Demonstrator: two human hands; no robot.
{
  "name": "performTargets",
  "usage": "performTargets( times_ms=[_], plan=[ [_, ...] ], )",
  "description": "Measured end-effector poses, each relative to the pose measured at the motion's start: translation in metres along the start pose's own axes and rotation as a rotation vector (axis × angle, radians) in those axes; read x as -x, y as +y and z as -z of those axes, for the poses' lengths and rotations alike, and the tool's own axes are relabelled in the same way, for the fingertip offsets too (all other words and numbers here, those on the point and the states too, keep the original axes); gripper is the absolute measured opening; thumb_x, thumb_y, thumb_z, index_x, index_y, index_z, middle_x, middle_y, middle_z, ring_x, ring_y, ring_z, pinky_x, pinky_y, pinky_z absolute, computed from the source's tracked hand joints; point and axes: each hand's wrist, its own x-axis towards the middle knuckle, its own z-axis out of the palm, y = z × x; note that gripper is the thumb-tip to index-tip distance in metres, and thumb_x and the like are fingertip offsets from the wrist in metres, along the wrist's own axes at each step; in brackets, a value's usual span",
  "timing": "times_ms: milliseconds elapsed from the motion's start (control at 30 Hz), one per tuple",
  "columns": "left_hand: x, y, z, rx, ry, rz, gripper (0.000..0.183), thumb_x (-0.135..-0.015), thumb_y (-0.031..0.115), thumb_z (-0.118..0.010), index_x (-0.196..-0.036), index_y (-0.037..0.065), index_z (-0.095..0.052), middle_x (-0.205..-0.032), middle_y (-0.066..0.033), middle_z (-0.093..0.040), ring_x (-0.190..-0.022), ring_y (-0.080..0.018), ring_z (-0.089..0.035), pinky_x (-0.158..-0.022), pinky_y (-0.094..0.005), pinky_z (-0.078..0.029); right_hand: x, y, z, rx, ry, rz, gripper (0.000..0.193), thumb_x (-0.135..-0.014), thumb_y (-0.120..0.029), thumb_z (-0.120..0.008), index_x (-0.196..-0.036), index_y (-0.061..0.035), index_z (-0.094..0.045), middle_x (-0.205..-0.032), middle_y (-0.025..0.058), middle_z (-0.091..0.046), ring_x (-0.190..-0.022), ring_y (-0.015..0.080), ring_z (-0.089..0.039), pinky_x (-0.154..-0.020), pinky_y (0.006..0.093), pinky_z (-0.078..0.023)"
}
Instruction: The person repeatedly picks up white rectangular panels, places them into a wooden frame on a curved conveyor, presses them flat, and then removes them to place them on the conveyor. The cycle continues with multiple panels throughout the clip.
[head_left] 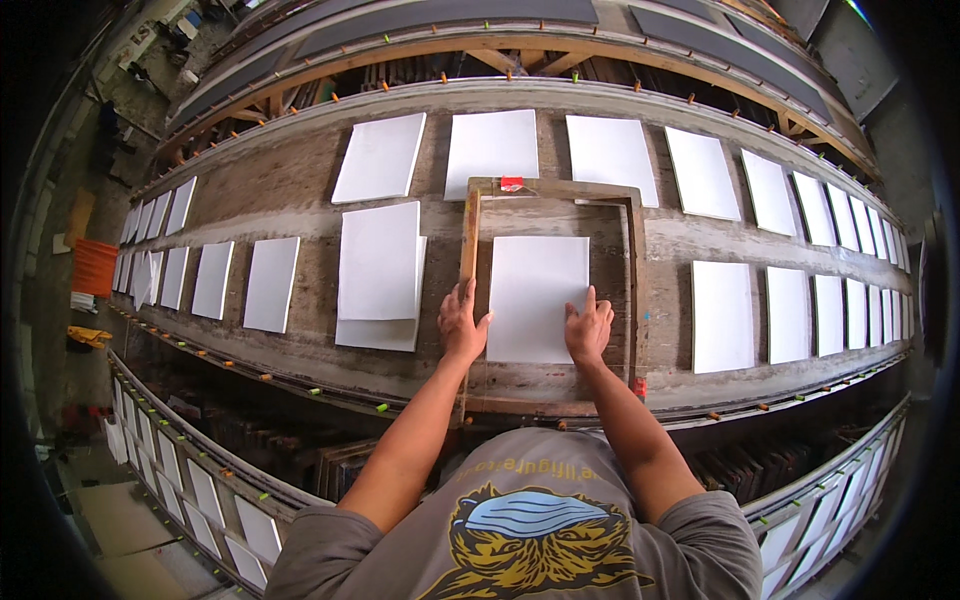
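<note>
A rectangular wooden frame (pixel 637 300) lies on the long worn table in front of me, around a white sheet or thin stack of sheets (pixel 540 290). Whether mesh is stretched across the frame I cannot tell. My left hand (pixel 462 325) rests over the frame's left bar, fingers apart, its thumb near the white sheet's left edge. At that sheet's lower right edge is my right hand (pixel 588 330), index finger stretched forward and the other fingers loosely bent. Neither hand shows anything lifted. Red tape (pixel 511 184) marks the frame's far bar.
Several white sheets lie in two rows along the table, including an overlapping pair (pixel 380 265) left of the frame. Small orange and green pegs line the table rails (pixel 382 408). Another table with dark panels (pixel 450 28) stands beyond. More white sheets (pixel 258 528) lie at the lower left.
</note>
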Motion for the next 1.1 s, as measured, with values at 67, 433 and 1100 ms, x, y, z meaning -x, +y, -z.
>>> performTargets(
  times_ms=[67, 433, 1100],
  plan=[
    [0.001, -0.001, 0.0, 0.023, -0.008, 0.011, 0.093, -0.086, 0.027, -0.082, -0.163, 0.025, -0.029, -0.158, -0.0236, -0.037, -0.147, -0.043, -0.033, -0.116, -0.0599, -0.031, 0.0, 0.001, 0.0, -0.001, -0.01, 0.003, 0.07, -0.09, -0.032, -0.077, -0.148, -0.0034, -0.05, -0.118, 0.0202, -0.057, -0.112, 0.0384, -0.056, -0.095, 0.0459, -0.05],
    [-0.009, 0.079, -0.011, -0.134, -0.015, -0.27, 0.066, -0.101, 0.038, -0.058, -0.157, 0.01, -0.039, -0.168, -0.0202, -0.023, -0.155, -0.0446, -0.017, -0.124, -0.0611, -0.016, -0.01, -0.017, 0.031, -0.011, -0.002, 0.15, 0.072, -0.092, -0.039, -0.072, -0.152, -0.0087, -0.045, -0.131, 0.0193, -0.055, -0.124, 0.0378, -0.052, -0.105, 0.0496, -0.042],
    [-0.012, 0.091, -0.064, -0.182, -0.233, -0.204, 0.068, -0.105, 0.037, -0.042, -0.163, 0.007, -0.026, -0.172, -0.0156, -0.015, -0.158, -0.043, -0.008, -0.126, -0.0591, -0.009, -0.084, -0.031, -0.004, 0.165, -0.285, 0.435, 0.081, -0.101, -0.056, -0.048, -0.165, -0.0115, -0.022, -0.17, 0.02, -0.019, -0.158, 0.037, -0.015, -0.125, 0.0567, -0.017]
  ],
)
